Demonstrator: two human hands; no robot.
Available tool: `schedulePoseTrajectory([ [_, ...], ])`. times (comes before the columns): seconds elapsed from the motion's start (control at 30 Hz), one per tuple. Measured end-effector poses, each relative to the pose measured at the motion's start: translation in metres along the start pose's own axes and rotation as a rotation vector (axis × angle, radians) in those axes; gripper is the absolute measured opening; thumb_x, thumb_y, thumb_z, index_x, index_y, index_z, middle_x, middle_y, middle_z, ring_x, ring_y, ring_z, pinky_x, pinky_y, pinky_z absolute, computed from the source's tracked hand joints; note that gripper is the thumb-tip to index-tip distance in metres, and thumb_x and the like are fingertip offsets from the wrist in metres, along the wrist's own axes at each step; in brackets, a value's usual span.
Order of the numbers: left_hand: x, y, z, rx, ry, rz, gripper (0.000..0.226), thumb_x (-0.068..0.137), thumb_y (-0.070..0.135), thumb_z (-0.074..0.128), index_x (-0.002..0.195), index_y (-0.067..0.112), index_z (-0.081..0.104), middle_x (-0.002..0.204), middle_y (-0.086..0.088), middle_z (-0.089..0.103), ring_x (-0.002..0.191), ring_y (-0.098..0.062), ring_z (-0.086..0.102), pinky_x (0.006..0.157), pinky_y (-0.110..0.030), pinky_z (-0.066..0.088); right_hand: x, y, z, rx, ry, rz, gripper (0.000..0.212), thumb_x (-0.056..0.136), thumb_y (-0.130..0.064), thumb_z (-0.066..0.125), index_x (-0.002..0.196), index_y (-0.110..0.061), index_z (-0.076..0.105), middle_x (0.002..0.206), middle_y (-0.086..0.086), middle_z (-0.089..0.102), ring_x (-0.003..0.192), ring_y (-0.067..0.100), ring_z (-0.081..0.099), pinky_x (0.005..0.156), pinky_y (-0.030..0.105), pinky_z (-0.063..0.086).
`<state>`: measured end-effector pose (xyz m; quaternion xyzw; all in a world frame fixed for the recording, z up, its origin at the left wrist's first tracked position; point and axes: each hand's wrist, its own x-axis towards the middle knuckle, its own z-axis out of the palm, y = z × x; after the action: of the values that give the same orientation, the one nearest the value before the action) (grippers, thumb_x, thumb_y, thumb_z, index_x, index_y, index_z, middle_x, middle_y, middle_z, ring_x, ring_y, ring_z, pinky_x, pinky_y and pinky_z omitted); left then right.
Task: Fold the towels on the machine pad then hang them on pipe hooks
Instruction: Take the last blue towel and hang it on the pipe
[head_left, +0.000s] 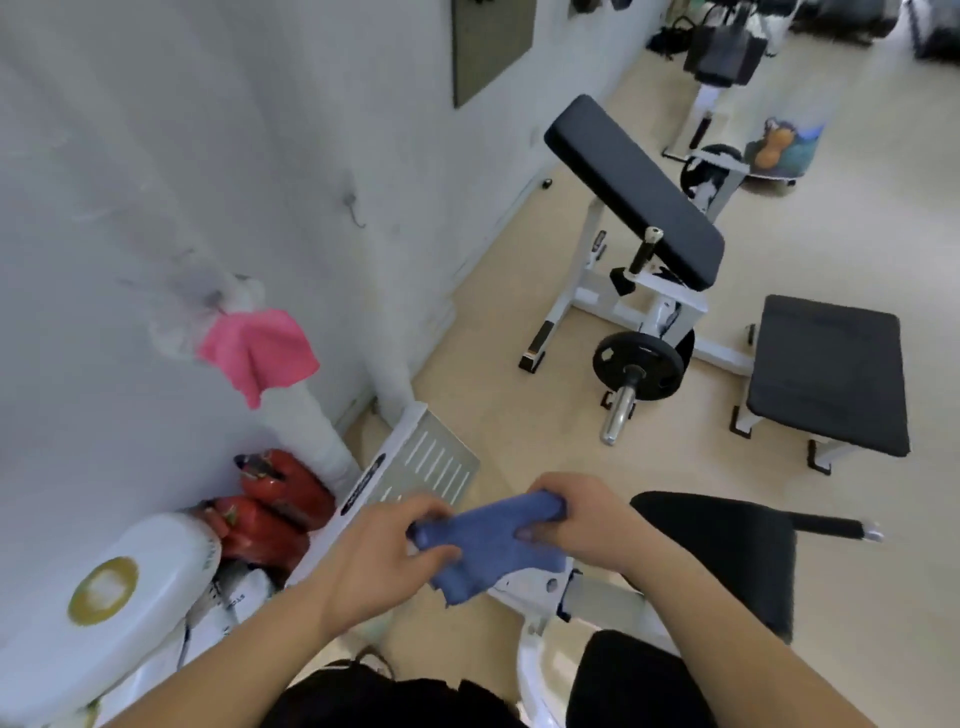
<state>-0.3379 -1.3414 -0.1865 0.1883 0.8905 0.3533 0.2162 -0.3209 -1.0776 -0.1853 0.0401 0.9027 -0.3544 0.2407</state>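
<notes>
The blue towel (483, 551) is off any surface, held in the air between both hands at 6 o'clock in the view. The left grip (384, 551) pinches its left end with fingers curled over the cloth. The right grip (576, 525) is closed round the right end, thumb underneath. The towel looks bunched or partly folded. Its long axis runs roughly 9 to 3, tipped a little toward 2, and one loose corner hangs down toward 6.

The black pad (727, 551) lies at 3 o'clock from the right grip, just beside it, so that hand is nearer if the towel must go down for folding. The pipe (306, 421) stands at 10 o'clock from the towel, near the left grip. A pink towel (260, 353) already hangs near its top. A bare hook (356, 210) shows higher, at 11 o'clock, but blur hides whether it sits on the pipe or on the wall.

For hanging, I judge the left hand should lead up toward 10 or 11. Below that path stand two red extinguishers (280, 493) and a slotted footplate (431, 462), low enough not to block it. A curl bench (634, 192) at 1 o'clock and a flat bench (826, 374) at 2 are well apart.
</notes>
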Motion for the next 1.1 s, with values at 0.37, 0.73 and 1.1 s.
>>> schedulePoseTrajectory([
  [0.37, 0.052, -0.071, -0.126, -0.327, 0.317, -0.187, 0.024, 0.087, 0.006, 0.071, 0.096, 0.029, 0.069, 0.090, 0.016, 0.075, 0.083, -0.006, 0.072, 0.075, -0.025, 0.058, 0.124, -0.125, -0.012, 0.449, 0.157, 0.029, 0.020, 0.088, -0.025, 0.080, 0.102, -0.017, 0.068, 0.096, 0.005, 0.078, 0.092, 0.025, 0.075, 0.086, 0.048, 0.061],
  [0.73, 0.201, -0.038, -0.210, -0.206, 0.399, -0.194, 0.018, 0.091, 0.015, 0.061, 0.092, 0.033, 0.065, 0.084, 0.008, 0.074, 0.080, -0.004, 0.066, 0.066, -0.012, 0.050, 0.272, -0.162, -0.116, 0.524, 0.330, -0.002, 0.024, 0.082, -0.036, 0.083, 0.097, -0.021, 0.071, 0.089, -0.001, 0.078, 0.086, 0.018, 0.075, 0.078, 0.041, 0.063],
  [1.1, 0.338, -0.082, -0.263, -0.175, 0.533, -0.400, 0.015, 0.087, 0.008, 0.062, 0.092, 0.022, 0.059, 0.089, 0.004, 0.070, 0.082, -0.015, 0.065, 0.071, -0.026, 0.053, 0.451, -0.197, -0.156, 0.266, 0.290, -0.122, 0.024, 0.086, -0.037, 0.072, 0.079, -0.019, 0.058, 0.067, -0.004, 0.060, 0.063, 0.014, 0.059, 0.056, 0.030, 0.046],
])
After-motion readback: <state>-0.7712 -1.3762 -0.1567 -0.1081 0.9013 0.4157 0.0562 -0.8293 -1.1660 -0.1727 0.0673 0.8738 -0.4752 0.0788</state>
